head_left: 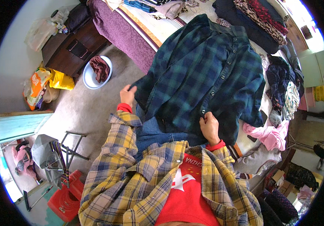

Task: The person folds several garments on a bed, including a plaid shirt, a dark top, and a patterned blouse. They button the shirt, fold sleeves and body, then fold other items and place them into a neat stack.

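Observation:
A dark green and navy plaid shirt (196, 71) lies spread over the bed, its collar at the far end and a row of light snaps or buttons running down the front. My left hand (128, 95) pinches the shirt's outer edge at the left, where the sleeve end appears to be. With closed fingers, my right hand (209, 128) grips the front near the lowest button, close to the hem. The near part of the shirt hangs over my jeans (150, 132). Fabric between the fingers of both hands is partly hidden.
Folded dark clothes (248, 26) are stacked at the far right of the bed. A pink garment (269, 133) and other loose clothes lie to the right. On the floor at left stand a white basin (107, 77) with a brown cloth and a folding stool (71, 150).

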{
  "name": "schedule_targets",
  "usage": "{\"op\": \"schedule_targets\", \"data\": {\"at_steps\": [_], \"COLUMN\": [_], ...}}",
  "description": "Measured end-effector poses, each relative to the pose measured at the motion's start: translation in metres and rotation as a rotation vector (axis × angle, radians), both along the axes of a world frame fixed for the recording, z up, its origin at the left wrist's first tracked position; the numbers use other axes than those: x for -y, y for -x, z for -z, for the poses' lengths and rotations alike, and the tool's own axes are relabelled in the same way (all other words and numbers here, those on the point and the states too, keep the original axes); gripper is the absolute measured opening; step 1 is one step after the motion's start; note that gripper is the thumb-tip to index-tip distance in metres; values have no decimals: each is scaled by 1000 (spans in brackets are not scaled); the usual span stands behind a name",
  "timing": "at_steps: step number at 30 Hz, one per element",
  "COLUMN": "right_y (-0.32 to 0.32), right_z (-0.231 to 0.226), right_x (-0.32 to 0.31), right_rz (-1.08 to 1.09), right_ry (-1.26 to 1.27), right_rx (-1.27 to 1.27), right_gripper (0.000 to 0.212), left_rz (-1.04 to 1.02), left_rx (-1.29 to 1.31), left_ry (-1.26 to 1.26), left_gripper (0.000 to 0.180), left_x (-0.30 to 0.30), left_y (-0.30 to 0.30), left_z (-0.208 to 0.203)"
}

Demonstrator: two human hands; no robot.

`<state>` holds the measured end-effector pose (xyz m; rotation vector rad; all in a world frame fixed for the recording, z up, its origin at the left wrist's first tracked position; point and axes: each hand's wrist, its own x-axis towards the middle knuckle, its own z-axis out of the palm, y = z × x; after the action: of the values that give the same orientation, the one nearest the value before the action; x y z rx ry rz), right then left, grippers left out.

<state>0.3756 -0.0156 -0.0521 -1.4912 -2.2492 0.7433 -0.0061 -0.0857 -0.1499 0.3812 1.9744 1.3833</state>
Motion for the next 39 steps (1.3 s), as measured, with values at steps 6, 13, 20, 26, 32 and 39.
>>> {"op": "schedule_targets", "data": {"at_steps": [6, 13, 20, 26, 32, 39], "right_y": [-3, -9, -7, -12, -14, -19], "right_z": [-8, -13, -12, -16, -14, -2], "right_x": [-2, -4, -2, -3, -2, -5], "right_rz": [32, 153, 182, 191, 239, 221], "right_ry": [-94, 199, 310, 374, 414, 400], "right_rx": [-177, -337, -473, -469, -541, -494], "right_gripper": [15, 12, 25, 27, 26, 25], "left_rz": [-209, -147, -118, -39, -188, -210], "left_rx": [403, 405, 553, 586, 379, 473], "left_ry": [-686, -724, -717, -794, -770, -579], "left_gripper": [28, 23, 35, 42, 43, 35], "left_x": [16, 16, 12, 10, 22, 34], "left_y": [36, 40, -37, -86, -32, 5], "left_z": [-62, -133, -168, -174, -147, -106]}}
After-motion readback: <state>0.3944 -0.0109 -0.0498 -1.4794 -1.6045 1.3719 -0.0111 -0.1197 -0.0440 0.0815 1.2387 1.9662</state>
